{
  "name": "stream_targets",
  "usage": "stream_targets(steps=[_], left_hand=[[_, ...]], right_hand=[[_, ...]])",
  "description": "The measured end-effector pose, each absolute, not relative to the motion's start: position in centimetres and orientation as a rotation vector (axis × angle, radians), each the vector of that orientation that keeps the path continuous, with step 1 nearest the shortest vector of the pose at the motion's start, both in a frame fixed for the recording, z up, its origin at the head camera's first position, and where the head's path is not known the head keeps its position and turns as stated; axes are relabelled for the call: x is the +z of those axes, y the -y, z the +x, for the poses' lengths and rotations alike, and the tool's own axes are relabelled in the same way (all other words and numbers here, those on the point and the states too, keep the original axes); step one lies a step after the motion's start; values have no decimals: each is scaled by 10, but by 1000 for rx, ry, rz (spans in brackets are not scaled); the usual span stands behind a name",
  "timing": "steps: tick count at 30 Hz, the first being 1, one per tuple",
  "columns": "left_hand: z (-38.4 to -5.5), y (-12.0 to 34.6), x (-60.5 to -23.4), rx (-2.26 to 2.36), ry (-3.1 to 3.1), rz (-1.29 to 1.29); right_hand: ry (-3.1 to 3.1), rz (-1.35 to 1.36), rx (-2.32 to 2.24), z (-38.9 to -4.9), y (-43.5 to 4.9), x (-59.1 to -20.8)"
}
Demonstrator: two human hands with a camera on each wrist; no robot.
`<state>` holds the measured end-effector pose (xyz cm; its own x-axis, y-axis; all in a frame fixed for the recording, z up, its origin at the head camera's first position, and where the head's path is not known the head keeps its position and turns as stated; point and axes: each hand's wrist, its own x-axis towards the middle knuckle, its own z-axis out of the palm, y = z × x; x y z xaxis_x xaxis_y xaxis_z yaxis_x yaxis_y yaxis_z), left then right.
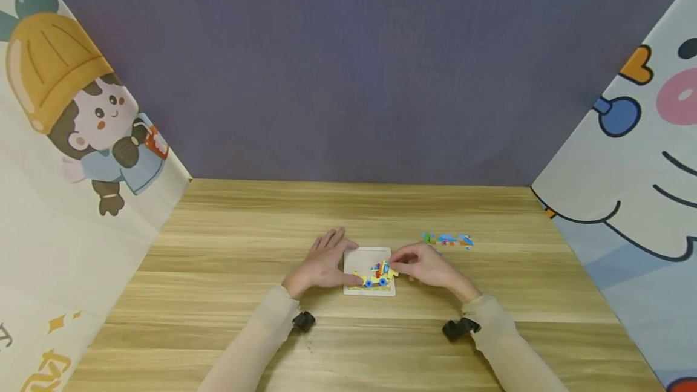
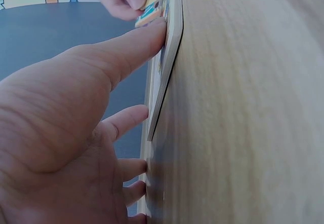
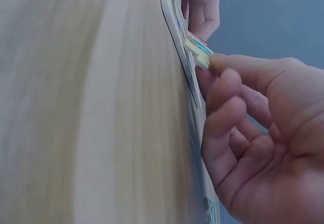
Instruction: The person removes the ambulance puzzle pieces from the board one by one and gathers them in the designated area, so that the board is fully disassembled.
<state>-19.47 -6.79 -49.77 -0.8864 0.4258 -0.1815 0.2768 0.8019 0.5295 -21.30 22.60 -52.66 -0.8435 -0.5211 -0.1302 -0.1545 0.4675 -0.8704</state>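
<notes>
A square puzzle board (image 1: 366, 255) with a pale rim lies on the table, its lower part covered by puzzle pieces showing a yellow vehicle with blue wheels (image 1: 368, 284). My left hand (image 1: 322, 262) spreads over the board's left side, thumb resting on the pieces and the other fingers reaching past the upper left corner. At the right edge my right hand (image 1: 427, 265) pinches a yellow and blue puzzle piece (image 3: 199, 52) between thumb and forefinger. That piece is tilted up from the board in both wrist views.
Several loose colourful puzzle pieces (image 1: 448, 239) lie on the wooden table (image 1: 245, 216) beyond my right hand. A dark wall panel (image 1: 359, 77) stands behind the table, with printed cartoon panels on both sides.
</notes>
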Motion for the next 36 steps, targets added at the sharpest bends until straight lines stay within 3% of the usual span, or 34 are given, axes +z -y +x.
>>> stream_targets(steps=[36], left_hand=[[-195,69,-497,703,-2698,551]], right_hand=[[-2363,-429,-1407,-209,-269,-525]])
